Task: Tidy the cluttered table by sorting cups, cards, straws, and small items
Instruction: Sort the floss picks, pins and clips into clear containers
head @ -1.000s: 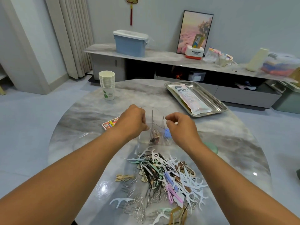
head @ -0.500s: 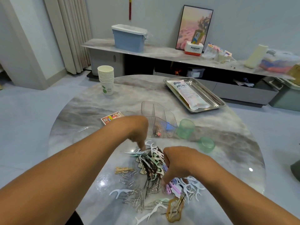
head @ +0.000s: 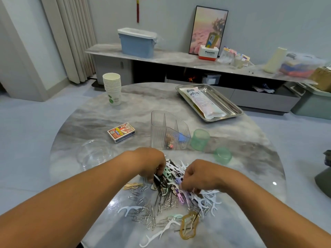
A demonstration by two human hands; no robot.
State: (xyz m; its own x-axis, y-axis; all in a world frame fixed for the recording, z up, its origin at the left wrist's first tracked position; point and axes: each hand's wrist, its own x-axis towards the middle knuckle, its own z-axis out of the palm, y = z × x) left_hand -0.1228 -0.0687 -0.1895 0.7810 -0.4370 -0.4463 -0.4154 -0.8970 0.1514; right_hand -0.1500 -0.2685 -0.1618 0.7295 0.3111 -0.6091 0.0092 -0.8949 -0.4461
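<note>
We see a round marble table [head: 232,140] with both hands working a mixed pile of small items [head: 172,192] near its front edge. The left hand [head: 152,164] is curled, fingertips down in the pile's rear left part among black hairpins [head: 161,189]; it appears to pinch something there, though we cannot tell exactly which piece. The right hand [head: 198,176] is likewise curled over the pile's right side, its fingertips pressed into white floss picks [head: 207,199]; whether it already holds one is hidden by the knuckles. We judge that both hands come in from opposite sides so that each can pull out one kind of item without scattering the rest. Silver paper clips [head: 148,215] and a tan rubber band [head: 188,226] lie at the front of the pile, nearest the table's front edge. Just behind the pile, toward the table's centre, stands a clear divided organizer [head: 168,131] with a few items already in its compartments, placed within easy reach as the likely destination. Just beside it on the right stand a green cup [head: 199,139] and a green lid [head: 223,155]. Left of the organizer lies a card box [head: 121,132]; a clear bowl [head: 95,154] sits near the left edge, a stack of paper cups [head: 112,88] toward the rear left, and a steel tray [head: 231,104] holding a packet of straws [head: 202,101] at the rear right.
</note>
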